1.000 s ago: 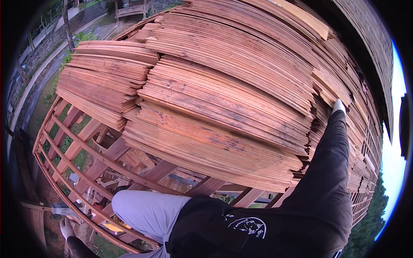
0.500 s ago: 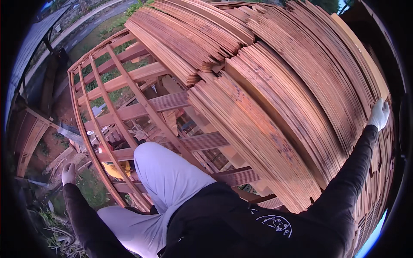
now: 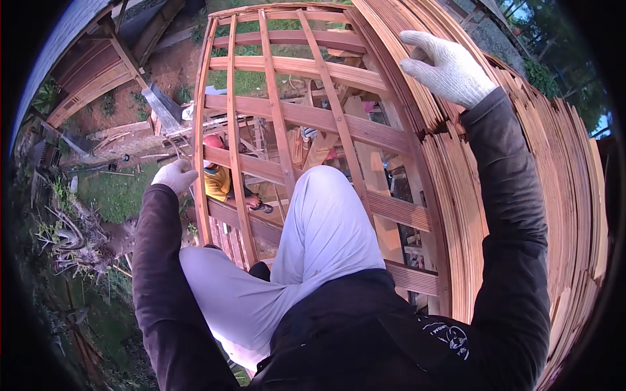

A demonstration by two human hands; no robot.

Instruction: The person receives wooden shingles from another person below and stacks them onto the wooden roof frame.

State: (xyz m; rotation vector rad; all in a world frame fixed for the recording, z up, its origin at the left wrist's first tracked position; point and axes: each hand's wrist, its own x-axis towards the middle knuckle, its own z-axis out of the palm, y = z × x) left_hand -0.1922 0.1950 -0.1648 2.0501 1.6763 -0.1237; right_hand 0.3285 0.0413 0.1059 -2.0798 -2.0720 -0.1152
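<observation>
My right hand (image 3: pixel 450 70), in a whitish knit glove, is raised over the stacked thin wooden shingles (image 3: pixel 417 78), thumb and fingers apart, with nothing between them. At the left, my gloved left hand (image 3: pixel 175 177) is closed beside the outermost wooden batten (image 3: pixel 201 140) of the roof frame. Its fingers are curled together, and whatever they may hold is too small to make out. Under my bent knee (image 3: pixel 332 208) lies the open lattice of battens (image 3: pixel 274 98) over broader rafters (image 3: pixel 306 116). More shingles (image 3: pixel 554 169) cover the slope beyond my right arm.
Below the frame, a person in a yellow top (image 3: pixel 218 182) and red headgear (image 3: pixel 214 141) is partly hidden by battens. Gaps between the timbers drop to lower ground. Grass (image 3: pixel 117 192), a dry branchy heap (image 3: pixel 78 231) and another roof (image 3: pixel 59 49) lie left.
My view has turned to the right-hand shingles less and to the lattice more. My right hand has left the far-right shingle edge and opened. The left hand has come nearer the outer batten.
</observation>
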